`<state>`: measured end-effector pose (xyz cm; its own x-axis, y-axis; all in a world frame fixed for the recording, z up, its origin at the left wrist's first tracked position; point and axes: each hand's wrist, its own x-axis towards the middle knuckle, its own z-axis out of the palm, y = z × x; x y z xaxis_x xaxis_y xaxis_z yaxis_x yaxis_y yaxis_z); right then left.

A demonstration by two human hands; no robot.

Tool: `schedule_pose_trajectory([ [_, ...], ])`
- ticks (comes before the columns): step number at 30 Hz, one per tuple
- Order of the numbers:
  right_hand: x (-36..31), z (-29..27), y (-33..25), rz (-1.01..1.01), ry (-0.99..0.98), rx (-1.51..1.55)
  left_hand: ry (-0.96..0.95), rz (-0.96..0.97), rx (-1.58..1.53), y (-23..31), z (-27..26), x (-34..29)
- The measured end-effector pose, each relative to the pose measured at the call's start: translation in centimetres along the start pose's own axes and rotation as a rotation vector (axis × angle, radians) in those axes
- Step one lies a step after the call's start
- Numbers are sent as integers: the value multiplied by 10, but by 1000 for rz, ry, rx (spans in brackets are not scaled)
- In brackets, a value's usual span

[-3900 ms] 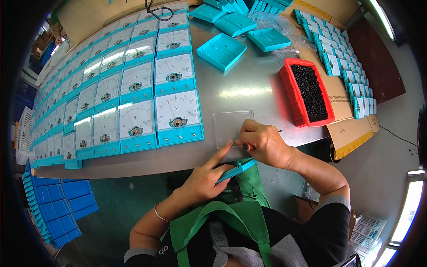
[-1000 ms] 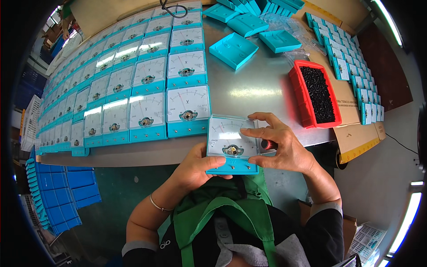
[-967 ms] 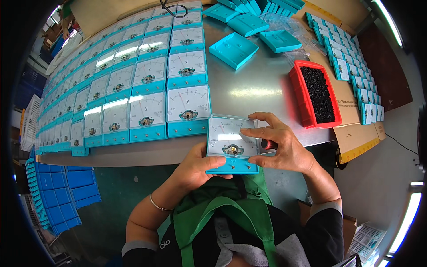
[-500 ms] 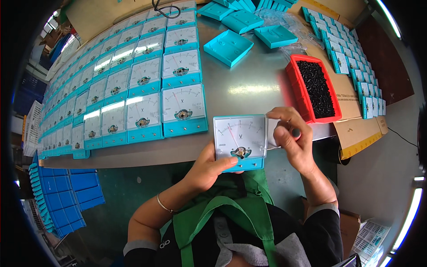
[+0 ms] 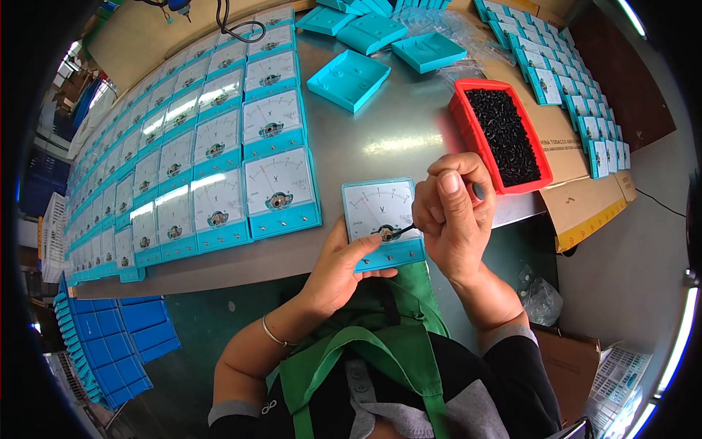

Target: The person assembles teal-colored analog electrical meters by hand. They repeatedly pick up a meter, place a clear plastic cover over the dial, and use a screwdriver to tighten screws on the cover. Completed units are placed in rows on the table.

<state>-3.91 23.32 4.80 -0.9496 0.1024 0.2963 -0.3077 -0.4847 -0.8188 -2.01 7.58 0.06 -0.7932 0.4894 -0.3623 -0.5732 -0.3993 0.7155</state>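
My left hand (image 5: 336, 263) grips a panel voltmeter (image 5: 369, 197) by its lower left part, the thumb on the front near the brass-coloured movement. The meter has a white dial, a clear cover and a turquoise base with small metal studs. In my right hand (image 5: 457, 212), closed in a fist, is a screwdriver (image 5: 404, 230). Its thin dark shaft reaches left to the movement at the dial's lower middle; the exact contact of the tip is too small to make out. Most of the handle is hidden by my fingers.
Rows of similar meters (image 5: 212, 154) cover the bench's left side. A red bin (image 5: 541, 164) of small black parts stands right. Empty turquoise housings (image 5: 349, 80) and clear plastic bags lie at the back. More meters (image 5: 545, 86) stand on cardboard far right. Blue crates (image 5: 99, 344) sit lower left.
My right hand has turned and moved slightly left, bringing the screwdriver shaft over the meter's dial. The meter sits a little further left in view. The whole view has shifted slightly.
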Motion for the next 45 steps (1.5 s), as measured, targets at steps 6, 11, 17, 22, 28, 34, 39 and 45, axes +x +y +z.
schedule_pose_trajectory([
  [6, -3, 3, 6, -8, -29, -160, -22, -2, -19, 0, -3, 0],
  [11, 5, 1, 8, -10, -271, -157, -44, -15, -29, 1, -8, 1],
  [17, -1, 4, 10, -63, -93, -168, -24, -16, -38, 2, -4, 2],
  [22, -9, -1, -15, -226, -134, 6, -61, 20, -24, -1, -15, -15],
  [28, -29, -43, -10, 344, -35, -451, -127, 162, 16, 10, -10, -32],
  [34, -52, -54, 27, 542, -317, -311, -169, 102, -59, 11, -7, -30],
  [39, -60, -59, 34, 578, -344, -231, -171, 26, -104, 6, -6, -31],
  [45, -69, -54, 37, 476, -306, -240, -205, 1, -129, 6, -8, -31],
])
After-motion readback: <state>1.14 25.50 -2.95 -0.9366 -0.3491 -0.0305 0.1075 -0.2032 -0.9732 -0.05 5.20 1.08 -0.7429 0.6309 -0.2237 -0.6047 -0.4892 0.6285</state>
